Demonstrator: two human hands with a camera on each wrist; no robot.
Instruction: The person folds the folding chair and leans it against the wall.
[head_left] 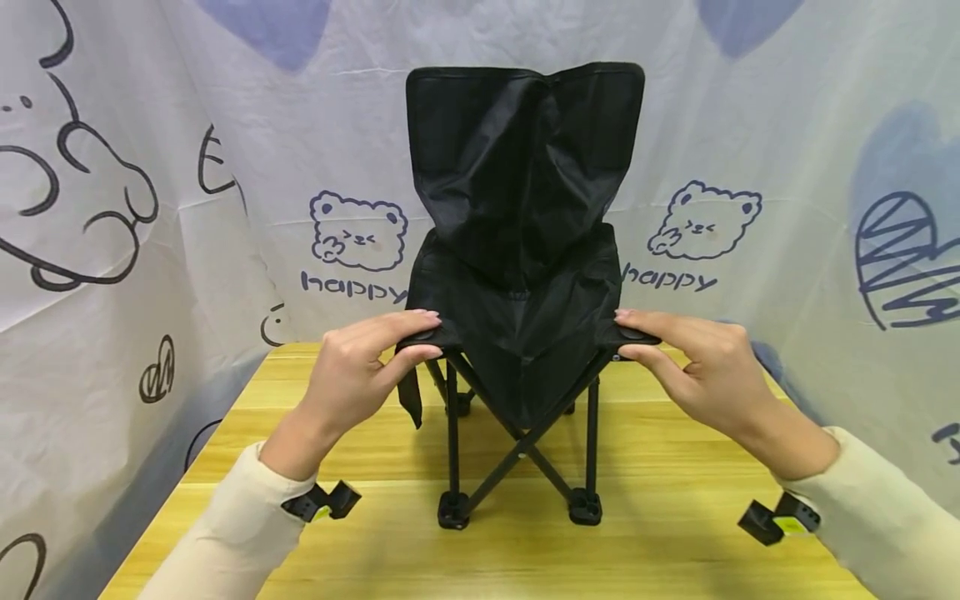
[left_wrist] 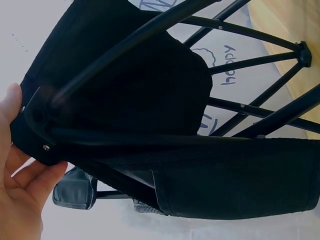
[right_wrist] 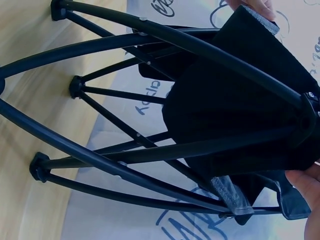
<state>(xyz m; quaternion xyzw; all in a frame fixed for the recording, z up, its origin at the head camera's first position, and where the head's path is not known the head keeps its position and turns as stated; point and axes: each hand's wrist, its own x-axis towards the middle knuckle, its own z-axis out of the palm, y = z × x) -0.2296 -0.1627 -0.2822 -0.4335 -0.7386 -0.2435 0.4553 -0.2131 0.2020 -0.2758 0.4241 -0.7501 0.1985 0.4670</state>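
A black folding camping chair (head_left: 521,333) stands upright, facing me, on the wooden table. Its fabric backrest (head_left: 517,142) rises behind the seat, creased down the middle. My left hand (head_left: 352,375) pinches the seat's front left corner, thumb below and fingers on top. On the opposite front corner, my right hand (head_left: 708,375) has the same kind of pinch. The left wrist view shows the seat's underside, the frame tubes and a fabric flap (left_wrist: 240,182) along the side. Crossed legs and plastic feet (right_wrist: 40,167) appear in the right wrist view.
The light wooden tabletop (head_left: 360,542) lies under the chair. A white cloth (head_left: 225,275) printed with bears, hearts and lettering hangs behind and on both sides. Small black devices (head_left: 322,502) are strapped to both wrists over cream sleeves.
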